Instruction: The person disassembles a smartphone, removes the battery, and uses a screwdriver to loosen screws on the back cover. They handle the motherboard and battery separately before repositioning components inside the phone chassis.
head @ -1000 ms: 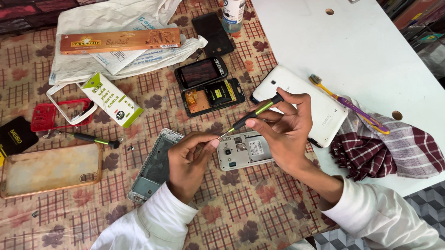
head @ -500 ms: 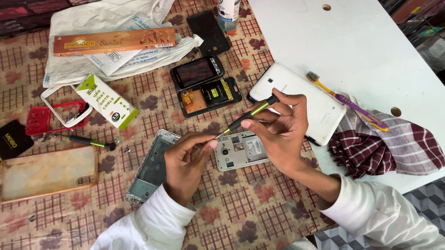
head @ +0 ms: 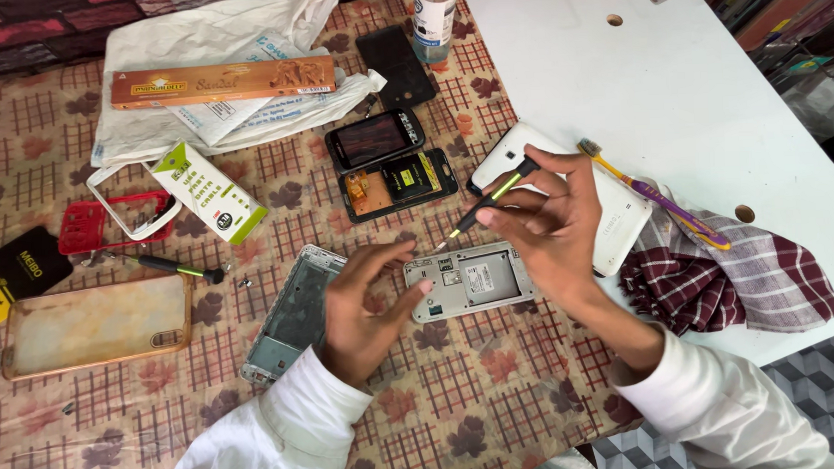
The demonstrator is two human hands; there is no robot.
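The right hand (head: 551,222) pinches a black-and-green screwdriver (head: 486,202), its tip just above the opened grey phone (head: 469,281). The left hand (head: 362,310) steadies that phone's left edge with its fingertips; a checked cloth (head: 728,274) lies to the right.

Long brown box (head: 222,82) above slanted white-green carton (head: 209,192); dark-screened phone (head: 375,138) centre.

Toothbrush (head: 654,195) on checked cloth (head: 733,279) — two dark phones (head: 377,139), long brown box (head: 222,82), clear case (head: 95,324).
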